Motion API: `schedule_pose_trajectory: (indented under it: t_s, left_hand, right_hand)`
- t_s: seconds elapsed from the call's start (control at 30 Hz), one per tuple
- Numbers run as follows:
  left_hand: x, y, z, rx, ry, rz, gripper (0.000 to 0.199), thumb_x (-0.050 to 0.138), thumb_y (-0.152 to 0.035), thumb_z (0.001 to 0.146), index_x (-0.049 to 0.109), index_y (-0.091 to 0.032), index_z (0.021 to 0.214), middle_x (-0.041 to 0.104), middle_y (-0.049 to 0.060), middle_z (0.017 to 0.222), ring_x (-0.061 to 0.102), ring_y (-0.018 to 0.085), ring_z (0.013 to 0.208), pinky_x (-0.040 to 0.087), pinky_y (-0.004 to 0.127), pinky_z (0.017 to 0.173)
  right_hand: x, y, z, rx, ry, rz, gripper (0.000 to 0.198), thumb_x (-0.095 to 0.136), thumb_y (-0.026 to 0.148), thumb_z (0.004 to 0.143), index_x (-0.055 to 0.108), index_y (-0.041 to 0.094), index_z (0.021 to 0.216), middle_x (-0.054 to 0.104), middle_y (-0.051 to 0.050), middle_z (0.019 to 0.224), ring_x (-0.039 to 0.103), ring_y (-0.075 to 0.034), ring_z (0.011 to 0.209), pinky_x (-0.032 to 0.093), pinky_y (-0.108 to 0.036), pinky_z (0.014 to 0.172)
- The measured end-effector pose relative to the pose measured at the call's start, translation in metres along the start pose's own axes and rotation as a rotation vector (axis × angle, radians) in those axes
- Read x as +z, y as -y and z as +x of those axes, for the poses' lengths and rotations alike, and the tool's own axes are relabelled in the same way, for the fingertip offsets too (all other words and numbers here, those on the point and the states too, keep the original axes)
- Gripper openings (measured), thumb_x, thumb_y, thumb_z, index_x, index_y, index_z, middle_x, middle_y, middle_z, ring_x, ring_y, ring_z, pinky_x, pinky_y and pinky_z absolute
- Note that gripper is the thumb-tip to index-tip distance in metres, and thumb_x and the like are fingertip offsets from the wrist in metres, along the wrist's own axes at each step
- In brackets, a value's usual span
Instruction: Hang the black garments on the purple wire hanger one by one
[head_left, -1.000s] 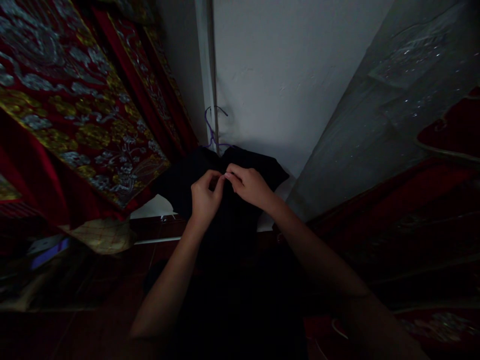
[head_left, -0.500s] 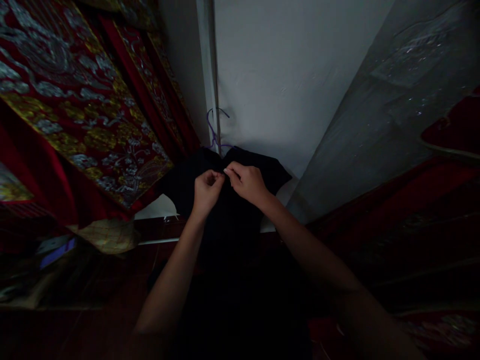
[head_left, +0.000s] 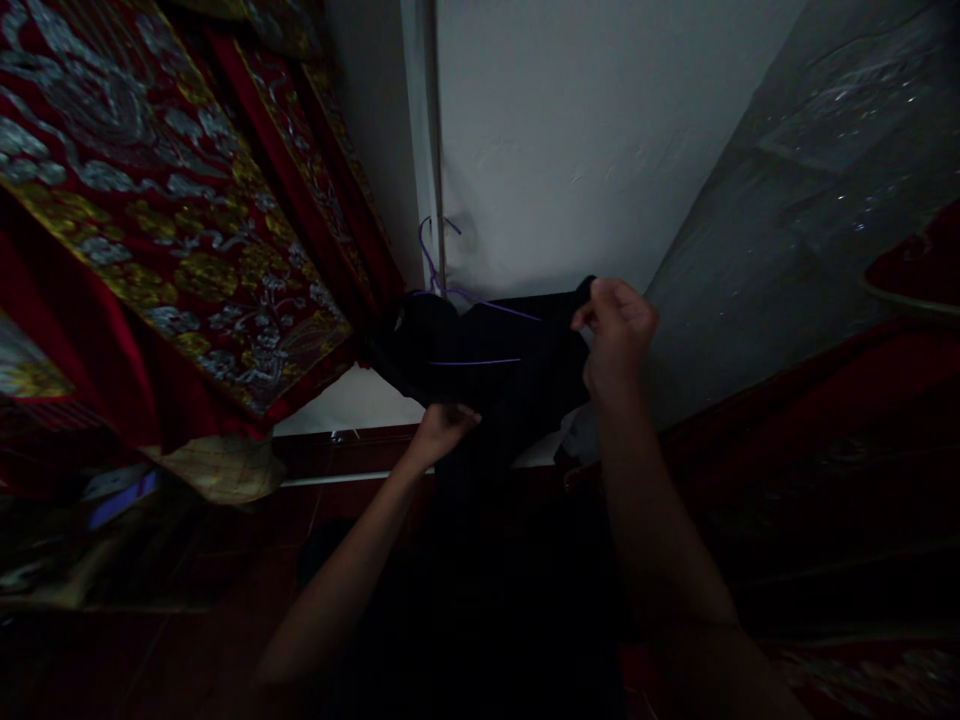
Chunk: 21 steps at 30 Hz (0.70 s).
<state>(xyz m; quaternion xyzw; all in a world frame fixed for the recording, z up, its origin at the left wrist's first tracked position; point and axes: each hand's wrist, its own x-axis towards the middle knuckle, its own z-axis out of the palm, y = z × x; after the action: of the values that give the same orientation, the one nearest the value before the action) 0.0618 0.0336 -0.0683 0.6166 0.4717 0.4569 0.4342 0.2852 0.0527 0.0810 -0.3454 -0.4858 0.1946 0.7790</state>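
Observation:
A dark shirt (head_left: 495, 335) hangs on a thin purple hanger (head_left: 495, 305) whose hook catches a vertical pipe by the wall. The shirt's front is spread apart, so the hanger's lower bar shows inside it. My right hand (head_left: 619, 325) pinches the shirt's right shoulder and holds it up. Lower down, my left hand (head_left: 446, 430) has its fingers closed at the garment's front left part. Deep shadow hides the lower folds of the cloth.
On the left hangs red cloth (head_left: 225, 250) embroidered in gold and silver. Clear plastic sheeting (head_left: 787, 200) covers the right side, with dark red fabric below it. A pale wall (head_left: 570, 150) stands behind, and a purple item (head_left: 124, 500) lies at lower left.
My hands have moved apart from the shirt's collar. The right one went up and right to the shoulder, the left one slightly down. The shirt's front has opened, exposing the hanger bar.

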Motion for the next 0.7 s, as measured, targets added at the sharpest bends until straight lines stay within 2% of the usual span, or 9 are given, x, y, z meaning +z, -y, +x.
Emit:
schedule_pose_trajectory:
  t_s: [0.1, 0.17, 0.23, 0.33, 0.4, 0.47, 0.6, 0.7]
  left_hand:
    - [-0.018, -0.021, 0.011, 0.063, -0.147, 0.016, 0.04, 0.075, -0.053, 0.079, 0.064, -0.016, 0.089, 0.069, 0.005, 0.082, 0.064, 0.017, 0.071, 0.048, 0.026, 0.066]
    - [-0.031, -0.039, 0.022, 0.171, -0.326, 0.109, 0.041, 0.072, -0.055, 0.083, 0.062, -0.017, 0.096, 0.065, 0.003, 0.08, 0.061, 0.016, 0.071, 0.046, 0.026, 0.065]
    - [-0.043, -0.058, 0.037, 0.307, -0.477, 0.224, 0.039, 0.076, -0.049, 0.082, 0.062, -0.017, 0.1, 0.063, 0.001, 0.078, 0.06, 0.017, 0.071, 0.044, 0.026, 0.067]
    - [-0.055, -0.077, 0.059, 0.4, -0.558, 0.217, 0.024, 0.075, -0.036, 0.082, 0.066, -0.015, 0.092, 0.064, 0.001, 0.076, 0.062, 0.018, 0.075, 0.045, 0.026, 0.072]
    - [-0.06, -0.082, 0.069, 0.341, -0.59, 0.043, 0.015, 0.069, -0.03, 0.082, 0.066, -0.015, 0.079, 0.062, 0.001, 0.071, 0.061, 0.017, 0.073, 0.045, 0.024, 0.071]
    - [-0.063, -0.085, 0.071, 0.224, -0.634, -0.23, 0.015, 0.066, -0.028, 0.08, 0.064, -0.016, 0.072, 0.061, -0.001, 0.067, 0.06, 0.015, 0.068, 0.045, 0.022, 0.066]
    - [-0.068, -0.087, 0.051, 0.035, -0.602, -0.708, 0.014, 0.066, -0.029, 0.077, 0.068, -0.015, 0.081, 0.07, 0.0, 0.076, 0.066, 0.014, 0.069, 0.052, 0.021, 0.068]
    - [-0.077, -0.084, 0.026, -0.052, -0.564, -0.849, 0.018, 0.065, -0.032, 0.079, 0.069, -0.016, 0.085, 0.073, 0.003, 0.08, 0.07, 0.016, 0.072, 0.057, 0.024, 0.072]
  right_hand:
    - [-0.038, -0.017, -0.002, 0.164, -0.096, 0.171, 0.036, 0.067, 0.048, 0.08, 0.046, 0.023, 0.066, 0.031, 0.008, 0.054, 0.032, -0.008, 0.042, 0.028, -0.022, 0.044]
    - [-0.058, -0.024, -0.013, 0.272, -0.025, 0.235, 0.037, 0.067, 0.049, 0.077, 0.043, 0.024, 0.063, 0.023, 0.009, 0.051, 0.03, -0.009, 0.042, 0.033, -0.024, 0.046]
    - [-0.07, -0.028, -0.032, 0.378, 0.037, 0.31, 0.039, 0.068, 0.05, 0.076, 0.042, 0.024, 0.062, 0.016, 0.009, 0.049, 0.033, -0.011, 0.043, 0.041, -0.028, 0.051]
    - [-0.074, -0.027, -0.067, 0.58, -0.031, 0.47, 0.032, 0.072, 0.045, 0.073, 0.05, 0.024, 0.066, 0.018, 0.009, 0.047, 0.036, -0.011, 0.043, 0.043, -0.026, 0.051]
    - [-0.072, -0.026, -0.089, 0.739, -0.137, 0.579, 0.023, 0.074, 0.038, 0.073, 0.057, 0.023, 0.073, 0.025, 0.01, 0.047, 0.036, -0.009, 0.043, 0.04, -0.022, 0.048]
    - [-0.068, -0.029, -0.109, 0.873, -0.235, 0.654, 0.019, 0.074, 0.033, 0.075, 0.06, 0.021, 0.078, 0.03, 0.011, 0.047, 0.036, -0.007, 0.042, 0.036, -0.019, 0.045]
    - [-0.058, -0.046, -0.141, 1.006, -0.355, 0.64, 0.019, 0.075, 0.032, 0.078, 0.059, 0.021, 0.081, 0.033, 0.011, 0.047, 0.035, -0.007, 0.04, 0.035, -0.019, 0.043]
    - [-0.049, -0.059, -0.158, 1.049, -0.33, 0.614, 0.029, 0.079, 0.034, 0.073, 0.053, 0.022, 0.077, 0.04, 0.01, 0.05, 0.039, -0.007, 0.043, 0.038, -0.019, 0.045]
